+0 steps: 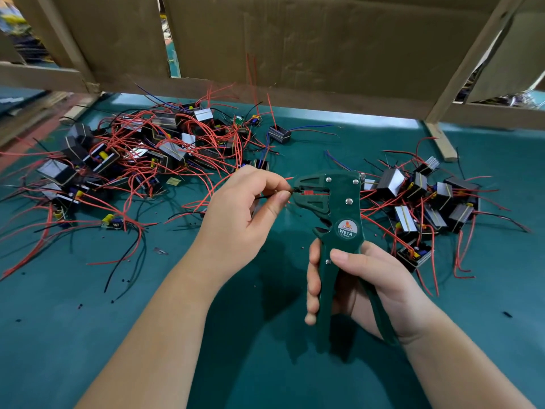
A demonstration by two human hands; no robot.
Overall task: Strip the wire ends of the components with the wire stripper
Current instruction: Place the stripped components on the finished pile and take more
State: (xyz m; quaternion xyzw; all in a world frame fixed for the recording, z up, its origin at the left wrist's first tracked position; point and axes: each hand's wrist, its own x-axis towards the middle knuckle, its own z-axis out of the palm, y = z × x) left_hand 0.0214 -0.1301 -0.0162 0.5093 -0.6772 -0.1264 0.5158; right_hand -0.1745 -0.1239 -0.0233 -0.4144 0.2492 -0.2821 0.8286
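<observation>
Starting at the left border of the flat teal table mat with a tangled heap of small black box-shaped components trailing red and black wires, spilling nearly to that border and back to the brown cardboard wall. Open mat in front of the heap, dotted with tiny dark insulation scraps. Moving right to the left hand, raised above the mat, thumb and forefinger pinched together on a thin black wire, its end at the mouth of the dark green pistol-shaped wire stripper. Stripper upright, head pointing left, just beside the left fingertips. Below, the right hand wrapped around both handles, fingers curled over the front one, thumb laid across the side. Bare mat beneath both forearms. Further right, a second heap of the same wired black components, close behind the stripper's back edge, with a pale wooden frame post standing beyond it and free mat out to the right border.
</observation>
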